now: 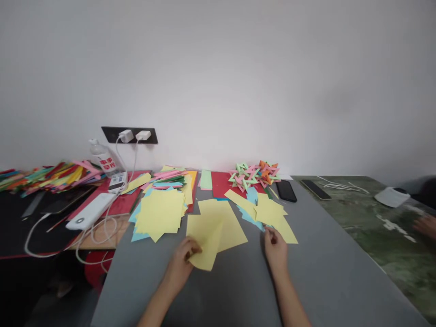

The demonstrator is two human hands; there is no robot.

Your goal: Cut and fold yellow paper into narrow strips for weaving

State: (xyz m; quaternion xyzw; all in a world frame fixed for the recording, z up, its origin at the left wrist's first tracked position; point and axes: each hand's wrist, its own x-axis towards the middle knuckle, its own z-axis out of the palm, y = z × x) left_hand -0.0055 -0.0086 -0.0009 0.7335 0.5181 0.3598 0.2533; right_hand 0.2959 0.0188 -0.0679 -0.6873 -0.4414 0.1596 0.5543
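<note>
My left hand (184, 259) is closed on the lower left edge of a yellow paper sheet (204, 238), whose right side curls up. Beneath and behind that sheet lies a larger yellow sheet (231, 227). My right hand (275, 247) has its fingers pinched together at the near edge of a pile of yellow squares (269, 211) and blue paper (250, 218); whatever is between the fingertips is too small to make out. To the left rests a stack of yellow squares (160, 211) over blue ones.
Folded paper stars (243, 176) stand on red paper (220, 184) by the wall. A phone (286, 190) lies right of them. Cables, a power bank (91, 211) and a bottle (105, 159) are at left. Another person's hand (425, 225) shows at far right.
</note>
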